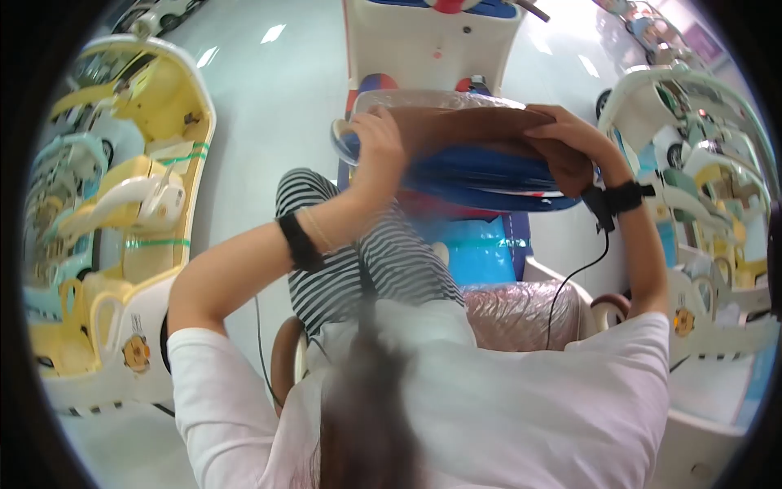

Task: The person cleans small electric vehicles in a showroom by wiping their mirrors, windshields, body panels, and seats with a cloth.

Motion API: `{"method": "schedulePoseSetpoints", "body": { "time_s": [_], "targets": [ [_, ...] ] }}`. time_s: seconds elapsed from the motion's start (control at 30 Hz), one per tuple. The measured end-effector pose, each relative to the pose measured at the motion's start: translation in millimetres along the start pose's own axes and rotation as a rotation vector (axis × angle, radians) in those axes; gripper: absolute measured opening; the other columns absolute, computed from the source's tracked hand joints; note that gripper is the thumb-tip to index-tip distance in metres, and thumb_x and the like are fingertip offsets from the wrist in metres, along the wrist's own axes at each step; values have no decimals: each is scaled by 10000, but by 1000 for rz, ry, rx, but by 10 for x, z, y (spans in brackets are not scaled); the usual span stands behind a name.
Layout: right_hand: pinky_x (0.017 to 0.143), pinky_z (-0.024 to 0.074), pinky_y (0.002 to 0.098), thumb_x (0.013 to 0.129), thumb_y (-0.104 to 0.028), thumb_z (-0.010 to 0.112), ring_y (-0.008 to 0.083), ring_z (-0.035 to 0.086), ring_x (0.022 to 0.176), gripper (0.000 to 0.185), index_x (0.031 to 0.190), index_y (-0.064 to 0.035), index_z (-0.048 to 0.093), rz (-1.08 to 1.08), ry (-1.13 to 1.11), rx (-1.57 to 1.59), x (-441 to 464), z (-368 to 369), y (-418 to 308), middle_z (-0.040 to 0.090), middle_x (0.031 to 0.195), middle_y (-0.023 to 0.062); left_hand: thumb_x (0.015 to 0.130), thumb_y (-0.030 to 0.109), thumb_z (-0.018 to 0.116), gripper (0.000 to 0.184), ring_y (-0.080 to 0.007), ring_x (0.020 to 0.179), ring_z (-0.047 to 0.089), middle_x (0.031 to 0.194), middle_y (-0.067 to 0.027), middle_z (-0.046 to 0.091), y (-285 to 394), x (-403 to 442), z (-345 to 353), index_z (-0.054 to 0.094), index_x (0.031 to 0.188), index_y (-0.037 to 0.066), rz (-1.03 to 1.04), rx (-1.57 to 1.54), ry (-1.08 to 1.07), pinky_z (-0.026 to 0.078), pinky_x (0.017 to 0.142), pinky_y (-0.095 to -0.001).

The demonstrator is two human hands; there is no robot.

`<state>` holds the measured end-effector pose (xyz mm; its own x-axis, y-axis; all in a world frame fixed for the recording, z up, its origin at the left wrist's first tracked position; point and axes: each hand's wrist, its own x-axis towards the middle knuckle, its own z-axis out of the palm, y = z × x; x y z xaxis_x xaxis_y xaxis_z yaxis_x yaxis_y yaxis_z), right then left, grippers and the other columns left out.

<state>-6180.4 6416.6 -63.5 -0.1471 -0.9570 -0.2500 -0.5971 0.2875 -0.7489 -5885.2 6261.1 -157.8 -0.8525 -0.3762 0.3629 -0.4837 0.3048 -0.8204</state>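
A long brown cloth (481,126) stretches between my two hands across the top of a blue curved part (489,175) with a white edge. My left hand (378,145) is closed on the cloth's left end, next to the whitish rounded end of the blue part. My right hand (574,134) grips the right end, with fingers bent over the top and a brown fold hanging below them. The cloth hides much of the blue part, and some of its edges are blurred.
A seat wrapped in clear plastic (525,318) is behind my legs, with a bright blue panel (485,248) ahead of it. Yellow-and-white ride carts (155,196) line the left; more carts (692,187) stand right. A cable (562,285) hangs from my right wrist.
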Motion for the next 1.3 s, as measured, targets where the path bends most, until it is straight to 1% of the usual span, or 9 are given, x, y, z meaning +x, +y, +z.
{"method": "schedulePoseSetpoints", "body": {
  "time_s": [0.2,0.4,0.57,0.6,0.73,0.87,1.0,1.17,1.3],
  "targets": [
    [943,496,296,886,-121,684,165,643,993,354,1209,17,646,-125,275,-38,-84,247,59,716,1049,121,906,180,555,488,-308,982,606,1043,-190,638,-13,-38,-18,573,1351,-22,-116,-98,-28,493,767,-371],
    [758,549,366,812,-83,703,319,709,782,355,1166,-74,684,-213,749,-386,-156,685,125,714,893,194,817,145,614,498,-292,976,610,1050,-165,632,-42,-13,302,586,1288,-15,-69,-439,103,500,820,-336],
    [866,519,408,761,-20,688,350,685,932,401,1157,-80,697,-139,929,-542,-180,833,313,712,992,187,798,97,611,482,-338,1067,620,1151,-186,630,-263,139,818,572,1261,-32,87,-1274,378,507,934,-407],
    [854,520,336,826,-20,654,208,672,890,353,1179,-37,671,-220,921,-553,-142,838,241,717,974,135,803,92,606,481,-347,1087,620,1171,-190,628,-302,179,888,567,1264,-37,99,-1416,435,507,953,-426],
    [903,499,364,864,-109,609,244,634,949,365,1203,25,630,-47,873,-466,-69,869,121,678,1048,140,807,102,601,429,-363,1166,596,1217,-217,620,-196,266,1118,604,1209,-47,161,-1876,485,458,1051,-453],
    [995,450,378,940,-228,639,266,586,1115,427,1257,53,582,132,913,-328,-62,1022,100,636,1194,153,815,144,592,434,-355,1186,587,1229,-232,622,-91,264,1217,613,1194,-66,56,-1998,539,431,1086,-476],
    [945,475,381,991,-296,607,245,616,1041,385,1213,19,612,241,833,-359,242,1063,-269,672,1123,131,836,170,569,462,-344,1200,582,1268,-242,614,-81,309,1273,602,1227,-74,20,-2016,492,417,1091,-486],
    [894,505,409,969,-249,621,266,632,1010,317,1210,-44,600,381,677,-535,600,1127,-847,667,1079,134,828,179,588,424,-294,1065,610,1177,-198,640,-361,499,1378,610,1180,-56,227,-1938,283,472,954,-425],
    [887,516,455,920,-216,646,315,645,1009,324,1210,-75,614,793,885,-305,1090,1291,-1525,663,1065,136,820,155,612,293,-257,924,632,1051,-141,663,-332,673,1576,639,1060,-11,430,-2145,135,493,815,-371]
  ]
}}
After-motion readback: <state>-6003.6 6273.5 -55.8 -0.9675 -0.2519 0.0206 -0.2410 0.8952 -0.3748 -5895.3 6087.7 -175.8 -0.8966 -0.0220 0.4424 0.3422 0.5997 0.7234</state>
